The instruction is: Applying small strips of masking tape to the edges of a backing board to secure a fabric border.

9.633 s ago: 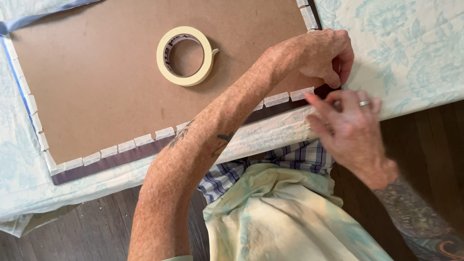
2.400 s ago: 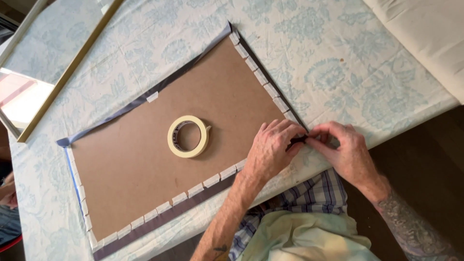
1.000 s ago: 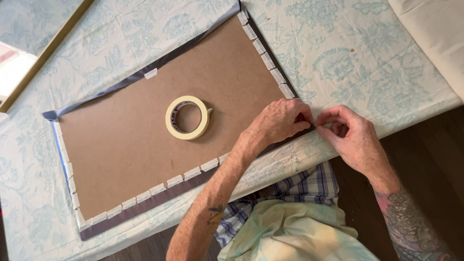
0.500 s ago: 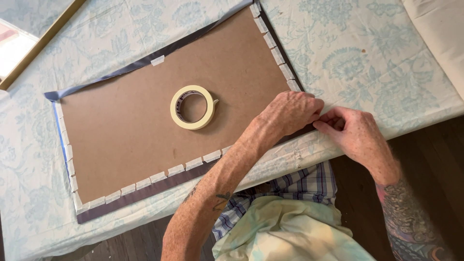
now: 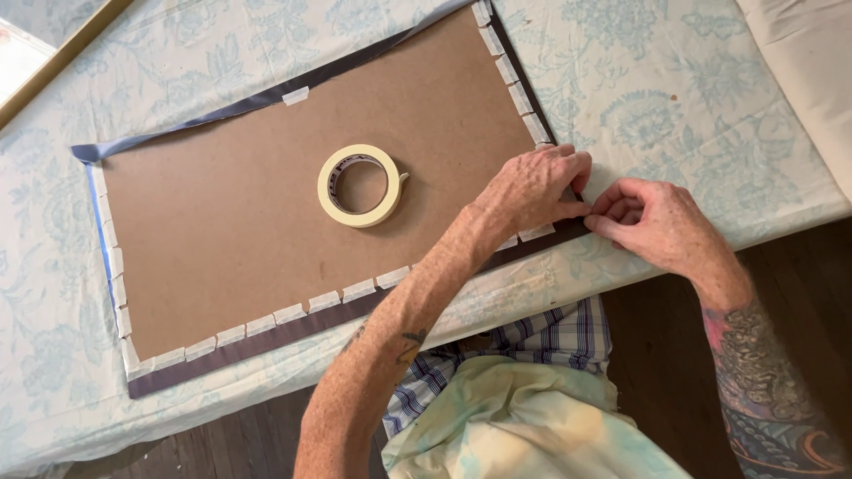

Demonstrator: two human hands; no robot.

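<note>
Together left hand (image 5: 532,191), right hand (image 5: 652,222) pinch one board (image 5: 240,222) corner; one tape roll (image 5: 358,185).

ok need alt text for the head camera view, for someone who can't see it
Both hands, left hand and right hand, pinch at the near right corner of a brown board, edged with masking-tape strips, on a floral cloth. A tape roll lies on the board.

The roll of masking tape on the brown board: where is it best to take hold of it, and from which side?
The roll of masking tape lies flat and alone on the brown board. Probably best from above: one finger in the open core, thumb on the outer rim. The left side is free; the left hand and right hand work at the corner.
</note>
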